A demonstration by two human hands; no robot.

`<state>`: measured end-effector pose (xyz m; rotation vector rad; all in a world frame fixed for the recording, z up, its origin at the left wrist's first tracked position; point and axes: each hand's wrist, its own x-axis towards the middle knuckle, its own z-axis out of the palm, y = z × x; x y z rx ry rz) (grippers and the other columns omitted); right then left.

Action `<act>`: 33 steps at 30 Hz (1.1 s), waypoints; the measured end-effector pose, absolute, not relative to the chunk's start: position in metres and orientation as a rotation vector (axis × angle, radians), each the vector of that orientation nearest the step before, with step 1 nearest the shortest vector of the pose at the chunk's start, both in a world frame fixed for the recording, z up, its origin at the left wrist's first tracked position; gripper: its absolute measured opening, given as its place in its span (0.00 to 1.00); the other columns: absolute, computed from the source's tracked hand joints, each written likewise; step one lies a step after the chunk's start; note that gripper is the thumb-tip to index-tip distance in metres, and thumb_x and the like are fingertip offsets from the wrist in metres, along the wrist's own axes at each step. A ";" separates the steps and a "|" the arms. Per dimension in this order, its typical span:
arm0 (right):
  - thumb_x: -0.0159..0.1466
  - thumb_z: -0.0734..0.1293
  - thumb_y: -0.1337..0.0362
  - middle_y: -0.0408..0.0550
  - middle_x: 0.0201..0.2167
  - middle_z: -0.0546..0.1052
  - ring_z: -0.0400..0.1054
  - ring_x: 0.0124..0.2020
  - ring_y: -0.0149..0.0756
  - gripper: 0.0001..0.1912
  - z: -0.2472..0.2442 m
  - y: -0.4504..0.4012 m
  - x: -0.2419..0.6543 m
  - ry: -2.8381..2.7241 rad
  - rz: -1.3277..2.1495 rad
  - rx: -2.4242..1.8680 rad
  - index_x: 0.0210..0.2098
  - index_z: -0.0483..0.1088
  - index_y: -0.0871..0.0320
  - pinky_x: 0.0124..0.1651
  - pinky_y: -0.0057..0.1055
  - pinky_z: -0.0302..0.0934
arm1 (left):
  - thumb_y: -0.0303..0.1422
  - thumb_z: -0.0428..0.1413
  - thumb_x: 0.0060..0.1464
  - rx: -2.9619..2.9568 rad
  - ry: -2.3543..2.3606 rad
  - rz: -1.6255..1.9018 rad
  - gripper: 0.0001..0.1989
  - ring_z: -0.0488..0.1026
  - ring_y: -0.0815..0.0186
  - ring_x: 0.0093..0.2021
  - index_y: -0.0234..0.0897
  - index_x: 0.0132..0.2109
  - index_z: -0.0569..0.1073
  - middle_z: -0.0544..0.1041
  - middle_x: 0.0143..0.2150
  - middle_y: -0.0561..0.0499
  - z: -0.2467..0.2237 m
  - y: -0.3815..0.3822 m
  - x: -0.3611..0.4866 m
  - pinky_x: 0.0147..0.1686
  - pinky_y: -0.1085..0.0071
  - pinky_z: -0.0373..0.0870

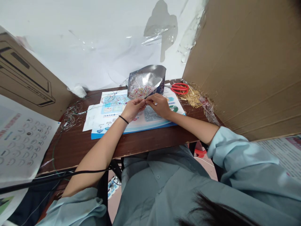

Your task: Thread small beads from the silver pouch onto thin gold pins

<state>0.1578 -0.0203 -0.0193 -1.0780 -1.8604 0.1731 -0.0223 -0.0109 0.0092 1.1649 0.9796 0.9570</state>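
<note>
a tangle of wire (pixel 70 116) lies left of a printed sheet (pixel 138 125). over the sheet, just below a foil bag (pixel 145 80) of beads, the left hand (pixel 133 110) and right hand (pixel 160 105) each pinch a thin wire (pixel 143 100) between their fingertips. it looks light, springy and easily kinked, best held near its end. red scissors (pixel 179 88) lie right
</note>
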 end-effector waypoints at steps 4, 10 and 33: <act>0.73 0.66 0.58 0.48 0.35 0.79 0.69 0.39 0.41 0.10 -0.018 -0.021 0.158 -1.833 0.196 -1.067 0.38 0.76 0.53 0.49 0.40 0.64 | 0.39 0.74 0.48 1.166 0.988 0.954 0.15 0.76 0.68 0.39 0.35 0.35 0.81 0.79 0.35 0.50 0.009 -0.010 -0.022 0.46 0.69 0.74; 0.74 0.62 0.58 0.48 0.36 0.78 0.69 0.39 0.40 0.11 -0.019 -0.020 0.157 -1.802 0.186 -1.061 0.36 0.72 0.53 0.48 0.38 0.63 | 0.38 0.73 0.51 1.163 0.999 0.967 0.13 0.75 0.70 0.35 0.35 0.35 0.80 0.79 0.33 0.50 0.009 -0.009 -0.021 0.39 0.72 0.74; 0.76 0.61 0.63 0.50 0.38 0.78 0.69 0.43 0.42 0.10 -0.024 -0.017 0.157 -1.899 0.028 -1.112 0.39 0.72 0.54 0.50 0.39 0.58 | 0.41 0.75 0.45 1.208 0.980 0.960 0.18 0.75 0.69 0.38 0.35 0.36 0.79 0.79 0.34 0.51 0.008 -0.009 -0.022 0.43 0.70 0.72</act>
